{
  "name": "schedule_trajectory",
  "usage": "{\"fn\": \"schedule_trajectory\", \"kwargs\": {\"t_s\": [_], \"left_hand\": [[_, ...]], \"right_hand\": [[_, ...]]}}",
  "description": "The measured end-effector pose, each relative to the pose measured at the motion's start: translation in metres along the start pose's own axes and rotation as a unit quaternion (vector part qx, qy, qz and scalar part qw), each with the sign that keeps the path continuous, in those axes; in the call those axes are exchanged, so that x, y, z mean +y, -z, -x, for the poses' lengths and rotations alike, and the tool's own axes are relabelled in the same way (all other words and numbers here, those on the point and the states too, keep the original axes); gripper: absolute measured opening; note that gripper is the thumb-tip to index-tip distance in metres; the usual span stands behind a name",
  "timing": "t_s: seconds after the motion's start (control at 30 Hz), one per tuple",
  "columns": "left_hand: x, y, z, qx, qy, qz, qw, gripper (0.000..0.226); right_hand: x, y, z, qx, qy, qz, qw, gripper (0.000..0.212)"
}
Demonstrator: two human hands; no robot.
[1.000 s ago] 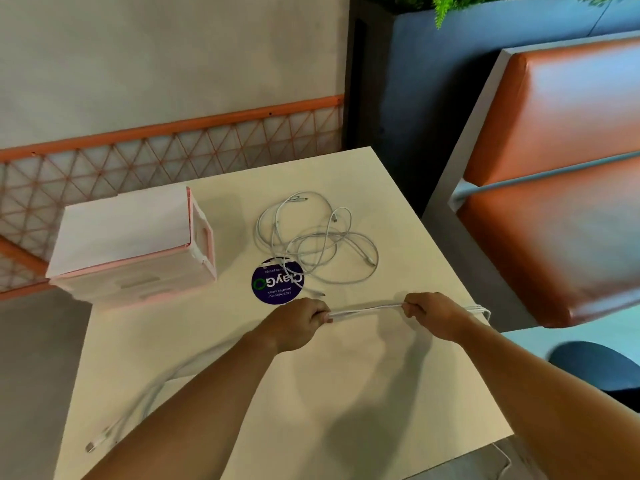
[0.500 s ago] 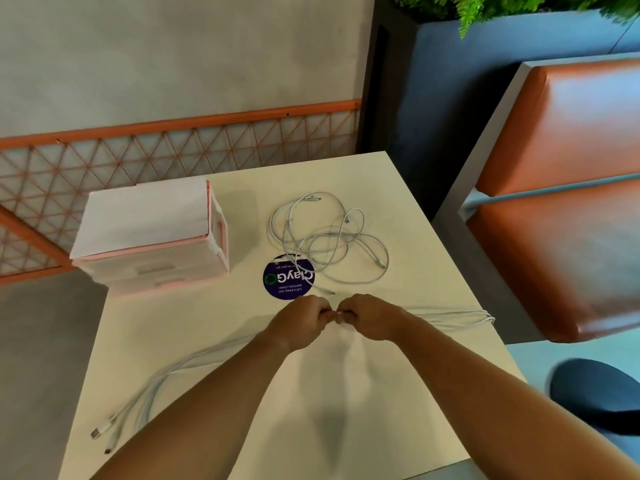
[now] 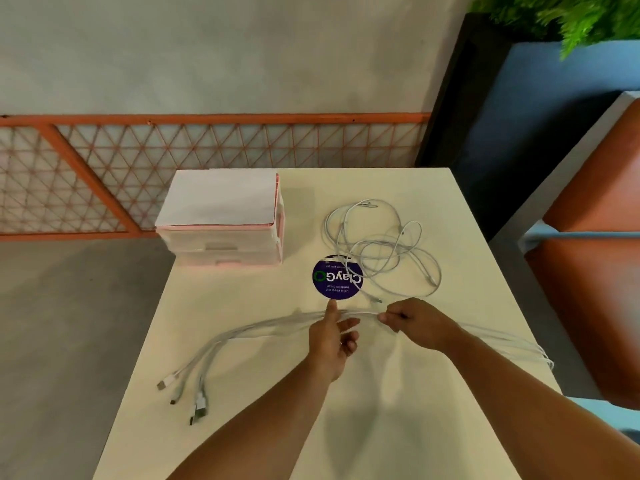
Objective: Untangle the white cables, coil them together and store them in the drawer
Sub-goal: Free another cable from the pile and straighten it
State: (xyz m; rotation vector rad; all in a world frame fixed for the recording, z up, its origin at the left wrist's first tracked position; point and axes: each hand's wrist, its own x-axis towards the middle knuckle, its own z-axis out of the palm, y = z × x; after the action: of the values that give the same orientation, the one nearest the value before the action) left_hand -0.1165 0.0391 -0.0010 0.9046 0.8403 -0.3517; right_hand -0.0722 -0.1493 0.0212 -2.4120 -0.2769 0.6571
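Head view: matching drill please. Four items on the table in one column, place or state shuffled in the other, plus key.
Items
1. drawer unit
2. cable tangle
3. straight cable bundle
4. round sticker

Place or state
A. gripped by the right hand
B. far left corner of the table
C. dark purple-blue, a cable crossing its far edge
D. lying loose on the far right side

Pairs: 1-B, 2-D, 3-A, 4-C

Drawer unit [image 3: 221,216] left — tangle [image 3: 381,247] right
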Motion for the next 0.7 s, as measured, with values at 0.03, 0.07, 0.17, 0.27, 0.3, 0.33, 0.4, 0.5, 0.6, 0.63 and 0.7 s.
{"fn": "schedule_trajectory", "kwargs": {"t_s": [0.03,0.07,0.17,0.27,0.3,0.33,0.4,0.5,0.6,0.63,0.7], "left_hand": [[0.005,0.004,-0.006,0.027,-0.013,0.042,0.999,0.027],[0.010,0.008,-0.009,0.044,-0.024,0.061,0.997,0.022],[0.020,0.016,-0.012,0.045,-0.036,0.087,0.995,0.028],[0.027,0.025,-0.017,0.066,-0.056,0.114,0.990,0.026],[0.030,0.031,-0.019,0.081,-0.069,0.122,0.987,0.026],[0.034,0.037,-0.020,0.097,-0.085,0.127,0.983,0.025],[0.041,0.049,-0.023,0.119,-0.115,0.125,0.978,0.020],[0.045,0.057,-0.021,0.129,-0.147,0.086,0.977,0.018],[0.046,0.059,-0.019,0.137,-0.175,0.064,0.973,0.018],[0.048,0.061,-0.017,0.139,-0.184,0.061,0.971,0.018],[0.049,0.064,-0.015,0.135,-0.192,0.058,0.970,0.018]], "right_hand": [[0.002,-0.002,0.001,-0.006,-0.003,-0.001,1.000,0.042],[0.004,-0.005,0.002,-0.013,-0.007,-0.003,1.000,0.042],[0.006,-0.014,0.001,-0.033,-0.016,-0.012,0.999,0.042],[0.009,-0.015,-0.004,-0.034,-0.024,-0.025,0.999,0.042],[0.012,-0.015,-0.005,-0.030,-0.030,-0.025,0.999,0.042],[0.018,-0.014,-0.006,-0.025,-0.038,-0.026,0.999,0.042],[0.027,-0.014,-0.005,-0.018,-0.051,-0.025,0.998,0.040],[0.029,-0.018,-0.004,-0.027,-0.064,-0.008,0.998,0.038],[0.020,-0.019,-0.010,-0.061,-0.071,-0.026,0.995,0.026],[0.014,-0.021,-0.013,-0.067,-0.065,-0.046,0.995,0.023],[-0.008,-0.027,-0.019,-0.064,-0.034,-0.083,0.994,0.013]]}}
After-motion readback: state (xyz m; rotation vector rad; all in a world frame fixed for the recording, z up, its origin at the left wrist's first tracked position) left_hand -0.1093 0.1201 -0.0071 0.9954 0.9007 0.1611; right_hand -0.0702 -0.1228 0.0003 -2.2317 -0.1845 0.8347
